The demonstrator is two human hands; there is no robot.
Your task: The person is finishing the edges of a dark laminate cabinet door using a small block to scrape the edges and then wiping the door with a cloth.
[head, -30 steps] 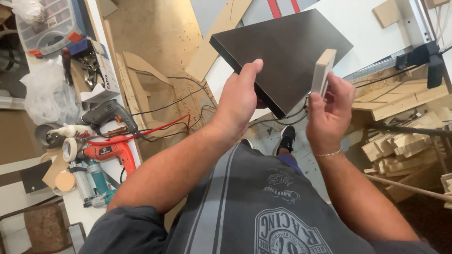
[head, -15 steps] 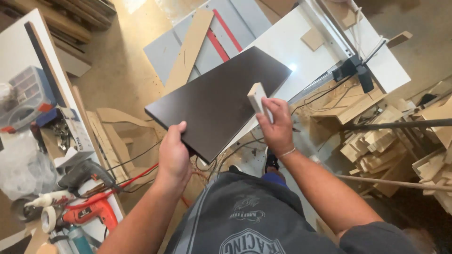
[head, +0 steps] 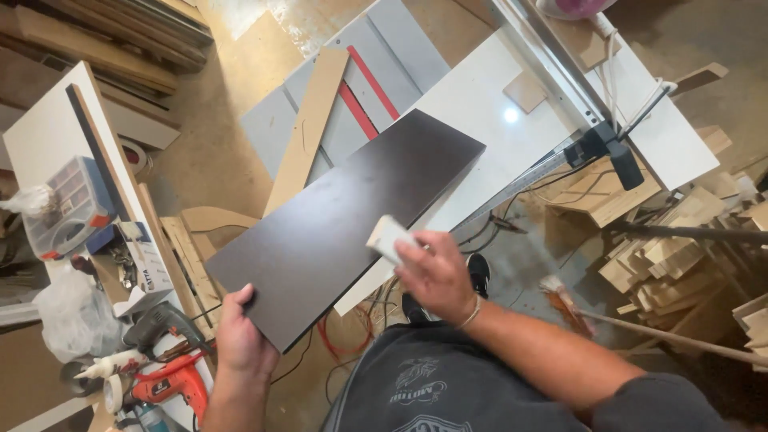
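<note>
On the white tabletop (head: 472,104), head view: one dark brown board (head: 344,224), flat and rectangular, its far end resting on the tabletop, its near end overhanging toward the person. Judged to be laid so in order that the near edge and top face stay within reach while the tabletop carries the weight.

Left hand (head: 240,340): fingers closed on the board's near corner, thumb on top, the rest curled beneath; forearm rising from the lower edge of the view. The grip appears meant to steady the overhanging end.

Right hand (head: 432,276): fingers wrapped around a small pale block (head: 388,238), which sits at the board's right long edge, touching or just above it; which of the two cannot be told. Wrist bent, forearm crossing in from the lower right, a thin bracelet at the wrist.

Surroundings: a tan wooden strip (head: 308,128) lying slantwise on the grey saw surface beyond the board; a metal rail (head: 544,64) along the tabletop; offcuts of wood (head: 664,256) heaped at the right; an orange drill (head: 164,384) and a clear parts box (head: 68,208) on the bench at the left.
</note>
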